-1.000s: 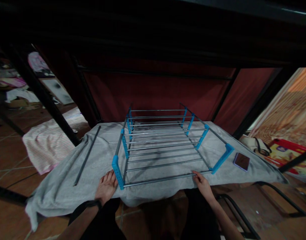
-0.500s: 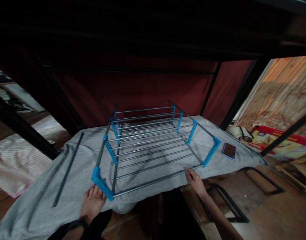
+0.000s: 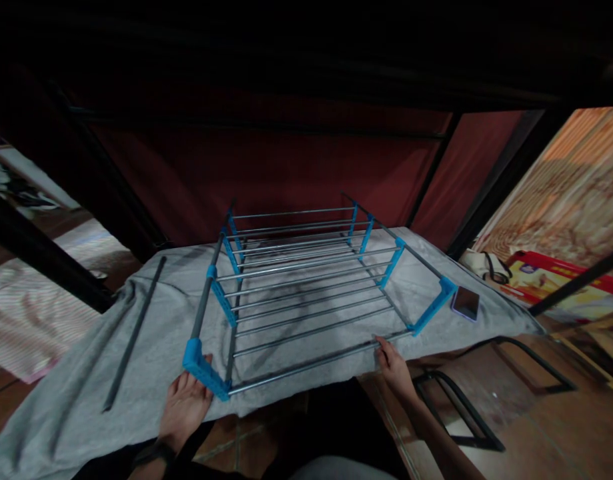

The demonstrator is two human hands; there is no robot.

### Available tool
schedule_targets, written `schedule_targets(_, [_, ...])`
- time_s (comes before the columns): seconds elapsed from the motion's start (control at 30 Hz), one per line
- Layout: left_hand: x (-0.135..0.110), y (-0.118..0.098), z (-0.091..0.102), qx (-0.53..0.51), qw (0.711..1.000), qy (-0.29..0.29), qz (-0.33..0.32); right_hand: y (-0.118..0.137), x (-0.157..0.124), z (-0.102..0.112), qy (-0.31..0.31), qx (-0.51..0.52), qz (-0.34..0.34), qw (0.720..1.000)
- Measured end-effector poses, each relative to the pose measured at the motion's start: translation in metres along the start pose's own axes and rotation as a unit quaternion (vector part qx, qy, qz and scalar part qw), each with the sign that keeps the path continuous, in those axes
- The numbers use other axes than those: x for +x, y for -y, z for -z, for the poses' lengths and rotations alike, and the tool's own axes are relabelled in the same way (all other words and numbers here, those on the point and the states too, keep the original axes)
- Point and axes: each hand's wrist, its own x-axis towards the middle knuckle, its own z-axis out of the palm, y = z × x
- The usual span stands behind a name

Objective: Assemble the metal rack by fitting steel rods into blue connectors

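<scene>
A metal rack (image 3: 306, 280) of grey rods with blue plastic connectors lies on a grey cloth (image 3: 111, 373). My left hand (image 3: 185, 404) rests against the near-left blue connector (image 3: 202, 370), fingers curled at its lower side. My right hand (image 3: 393, 367) pinches the nearest grey rod (image 3: 311, 363) close to the near-right corner. Both forearms come in from the bottom edge.
A loose dark rod (image 3: 133, 337) lies on the cloth at the left. A phone (image 3: 465, 303) lies by the rack's right corner. Dark red fabric and black frame bars stand behind. A black metal frame (image 3: 461, 413) sits on the tiled floor at the right.
The view has swung to the left and back a little. Both hands stay on the rack's near end; the rack appears slightly shifted on the cloth.
</scene>
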Motion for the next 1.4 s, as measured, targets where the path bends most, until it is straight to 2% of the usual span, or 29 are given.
schedule_targets(0.2, [-0.003,-0.002,0.001,-0.007,1.000,-0.006,0.011,0.004,-0.003,0.001,0.003,-0.015,-0.039,0.999])
schedule_targets(0.33, [-0.003,-0.005,0.006,-0.024,1.000,-0.012,0.013,0.017,-0.001,-0.003,-0.007,-0.020,-0.065,0.998])
schedule_targets(0.43, [-0.004,-0.005,0.007,-0.040,0.999,-0.020,0.008,0.035,0.009,-0.011,-0.023,0.000,-0.035,0.999])
schedule_targets(0.57, [-0.002,-0.005,0.006,-0.055,0.998,-0.035,0.003,0.063,0.032,-0.022,-0.006,0.028,0.028,0.999])
schedule_targets(0.73, [0.001,-0.011,0.012,-0.069,0.997,-0.035,0.009,0.083,0.050,-0.035,0.054,-0.007,0.087,0.995])
schedule_targets(1.07, [-0.001,-0.017,0.015,-0.083,0.996,-0.025,0.034,0.085,0.051,-0.057,0.149,-0.044,0.160,0.975])
schedule_targets(1.4, [-0.003,-0.020,0.021,-0.074,0.997,-0.004,0.034,0.082,0.052,-0.058,0.172,-0.064,0.175,0.967])
